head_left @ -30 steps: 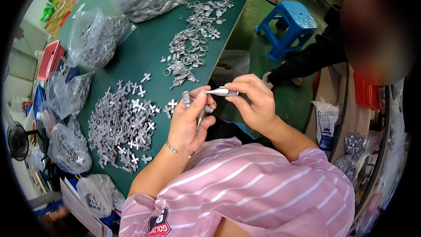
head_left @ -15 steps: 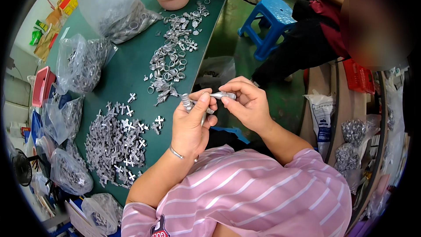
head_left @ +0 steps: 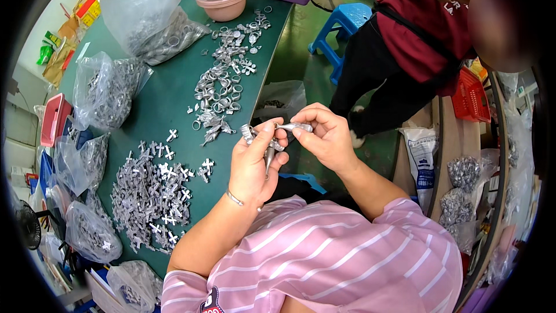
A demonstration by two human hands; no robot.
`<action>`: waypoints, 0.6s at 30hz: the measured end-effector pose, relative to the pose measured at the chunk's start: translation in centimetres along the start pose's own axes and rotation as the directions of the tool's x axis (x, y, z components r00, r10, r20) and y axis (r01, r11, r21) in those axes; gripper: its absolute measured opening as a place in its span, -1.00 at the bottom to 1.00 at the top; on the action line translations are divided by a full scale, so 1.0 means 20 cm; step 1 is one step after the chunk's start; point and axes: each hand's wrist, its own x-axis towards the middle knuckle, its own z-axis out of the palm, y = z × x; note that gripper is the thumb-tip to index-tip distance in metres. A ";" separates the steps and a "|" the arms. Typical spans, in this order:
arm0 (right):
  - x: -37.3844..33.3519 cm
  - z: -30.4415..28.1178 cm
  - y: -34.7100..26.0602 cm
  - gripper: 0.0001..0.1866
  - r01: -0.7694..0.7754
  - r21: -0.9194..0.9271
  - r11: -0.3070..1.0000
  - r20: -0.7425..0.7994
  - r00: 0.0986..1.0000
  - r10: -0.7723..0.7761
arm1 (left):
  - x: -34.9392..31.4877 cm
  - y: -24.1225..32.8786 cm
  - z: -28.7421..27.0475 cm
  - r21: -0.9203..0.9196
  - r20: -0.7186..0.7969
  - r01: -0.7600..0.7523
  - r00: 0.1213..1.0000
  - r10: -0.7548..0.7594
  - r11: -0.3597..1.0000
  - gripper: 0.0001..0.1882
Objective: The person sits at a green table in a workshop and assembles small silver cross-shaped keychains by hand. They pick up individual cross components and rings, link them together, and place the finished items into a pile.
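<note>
My left hand [head_left: 248, 167] is closed around several silver-grey metal pieces. A ribbed, ring-like piece [head_left: 248, 134] sticks out by its thumb, and a pointed piece [head_left: 269, 157] hangs below the fingers. Between the thumb and fingers of my right hand [head_left: 330, 144] is a smooth, teardrop-shaped metal piece [head_left: 296, 127]. Its narrow end meets the fingertips of my left hand. Both hands are above the near edge of the green table, in front of my body. Just left of them on the table lie grey leaf-like castings [head_left: 213, 125].
A heap of small metal crosses [head_left: 152, 197] and a strip of rings [head_left: 220, 90] cover parts of the table. Clear bags of metal pieces [head_left: 110, 90] line its left side. A pink bowl [head_left: 223, 11] stands far back. Another person [head_left: 405, 52] stands by a blue stool [head_left: 347, 20].
The other person has moved left and now stands partly in front of the stool. My hands stay nearly in place; the pointed piece under my left fingers shows more. The view has shifted slightly.
</note>
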 end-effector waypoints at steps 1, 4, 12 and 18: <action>0.00 0.00 0.00 -0.82 0.000 -0.022 1.000 -0.001 1.000 0.000 | 0.00 0.00 0.00 -0.006 0.005 0.002 1.000 -0.002 1.000 -0.75; 0.00 -0.01 -0.01 -0.81 0.027 -0.092 0.995 -0.006 1.000 -0.028 | 0.00 -0.01 0.00 -0.007 0.016 0.004 1.000 -0.004 1.000 -0.74; 0.00 -0.02 -0.01 -0.82 0.121 -0.236 0.964 -0.036 0.990 -0.133 | 0.00 -0.01 -0.01 -0.021 0.029 0.047 0.999 -0.046 0.999 -0.74; 0.00 -0.01 0.00 -0.77 0.079 -0.101 0.992 -0.009 0.997 -0.080 | -0.01 -0.01 -0.03 -0.049 0.011 0.054 0.999 -0.053 0.997 -0.74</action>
